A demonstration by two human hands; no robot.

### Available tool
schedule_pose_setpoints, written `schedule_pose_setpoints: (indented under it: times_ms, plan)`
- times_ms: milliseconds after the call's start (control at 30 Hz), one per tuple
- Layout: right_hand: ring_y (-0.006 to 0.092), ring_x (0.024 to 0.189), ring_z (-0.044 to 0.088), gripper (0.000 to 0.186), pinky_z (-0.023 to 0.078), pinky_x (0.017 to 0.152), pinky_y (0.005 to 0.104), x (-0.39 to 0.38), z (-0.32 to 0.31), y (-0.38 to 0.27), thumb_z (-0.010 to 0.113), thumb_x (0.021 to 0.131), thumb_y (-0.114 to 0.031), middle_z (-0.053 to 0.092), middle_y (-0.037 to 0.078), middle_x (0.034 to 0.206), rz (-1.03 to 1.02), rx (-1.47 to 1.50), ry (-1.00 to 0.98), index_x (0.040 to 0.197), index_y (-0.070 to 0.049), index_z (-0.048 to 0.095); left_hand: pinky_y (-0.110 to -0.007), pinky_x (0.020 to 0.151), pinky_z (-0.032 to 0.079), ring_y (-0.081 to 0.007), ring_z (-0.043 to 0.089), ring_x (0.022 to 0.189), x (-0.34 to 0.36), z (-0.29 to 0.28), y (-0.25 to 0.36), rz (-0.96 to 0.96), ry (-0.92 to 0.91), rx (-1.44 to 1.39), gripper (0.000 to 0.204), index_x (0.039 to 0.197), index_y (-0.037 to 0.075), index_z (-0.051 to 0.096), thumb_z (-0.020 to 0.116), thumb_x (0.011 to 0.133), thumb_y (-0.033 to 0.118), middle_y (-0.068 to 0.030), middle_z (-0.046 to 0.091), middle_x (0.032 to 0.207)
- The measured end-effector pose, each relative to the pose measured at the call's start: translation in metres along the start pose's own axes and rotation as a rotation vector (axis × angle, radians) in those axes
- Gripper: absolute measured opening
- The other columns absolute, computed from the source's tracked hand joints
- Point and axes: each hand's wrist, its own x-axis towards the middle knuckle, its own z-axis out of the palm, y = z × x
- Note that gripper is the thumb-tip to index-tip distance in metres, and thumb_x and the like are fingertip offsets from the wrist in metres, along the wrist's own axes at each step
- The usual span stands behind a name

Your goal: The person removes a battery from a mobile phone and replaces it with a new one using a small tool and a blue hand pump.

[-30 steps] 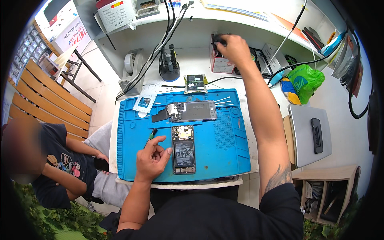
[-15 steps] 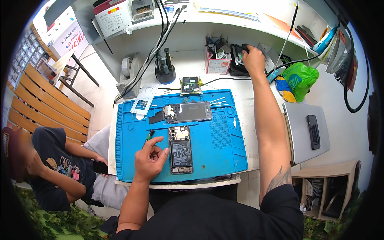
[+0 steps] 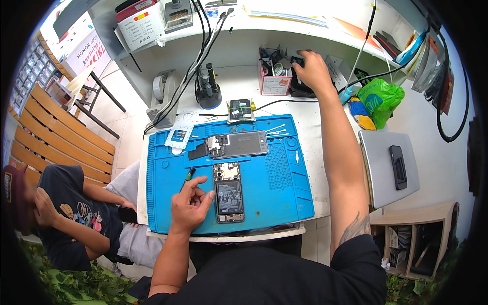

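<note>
My left hand rests on the blue mat, fingers loosely bent and apart, beside a green-handled screwdriver. Just right of it lies an opened phone with battery and board exposed. A detached phone back with loose parts lies above. My right hand is stretched to the back of the desk, fingers bent over a dark case beside a red-and-white box of small items; what they grip is hidden.
A tool stand, wrapped parts and hanging cables stand behind the mat. A green bag and closed laptop with a black phone on it are right. Another person sits at left holding a phone, near a wooden bench.
My right hand moved rightward from the red-and-white box to the dark case, then slightly back leftward and up. My left hand has stayed nearly still.
</note>
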Motion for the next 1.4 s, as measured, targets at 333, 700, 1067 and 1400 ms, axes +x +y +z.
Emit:
schedule_pose_setpoints:
  times_ms: [333,700,1067,1400]
  plan:
    - [0.0423,0.098,0.080,0.029,0.063,0.091,0.0516,-0.004,0.040,-0.071,0.072,0.082,-0.003,0.081,0.024,0.101,-0.256,-0.123,-0.338,0.108,-0.006,0.085,-0.020,0.051,0.037,-0.0007,0.048,0.055,-0.001,-0.002,-0.001,-0.027,-0.005,-0.019,0.040,0.130,0.001,0.073,0.087,0.093,0.003,0.0020,0.066,0.069]
    - [0.0357,0.110,0.073,0.030,0.053,0.106,0.0452,-0.028,0.018,-0.023,0.066,0.084,-0.004,0.082,0.017,0.110,-0.469,-0.007,-0.239,0.105,-0.009,0.088,-0.021,0.052,0.037,-0.0010,0.049,0.057,0.000,-0.003,0.004,-0.015,-0.021,-0.009,0.039,0.131,0.001,0.074,0.087,0.094,0.005,0.0018,0.066,0.070]
    - [0.0422,0.122,0.074,0.048,0.054,0.107,0.0537,0.030,0.027,-0.062,0.061,0.104,-0.041,0.076,0.026,0.135,-0.136,-0.086,-0.728,0.135,-0.008,0.079,-0.021,0.052,0.037,-0.0011,0.049,0.057,0.001,-0.001,0.001,-0.007,-0.004,-0.010,0.039,0.130,0.001,0.074,0.088,0.094,0.005,0.0017,0.066,0.070]
    - [0.0318,0.106,0.081,0.042,0.064,0.091,0.0443,0.053,0.022,-0.089,0.077,0.088,-0.029,0.084,0.018,0.117,0.111,-0.085,-0.835,0.120,-0.003,0.084,-0.022,0.052,0.039,-0.0019,0.050,0.057,-0.001,-0.004,0.003,-0.040,-0.009,-0.003,0.040,0.130,0.002,0.075,0.088,0.093,0.006,0.0012,0.067,0.072]
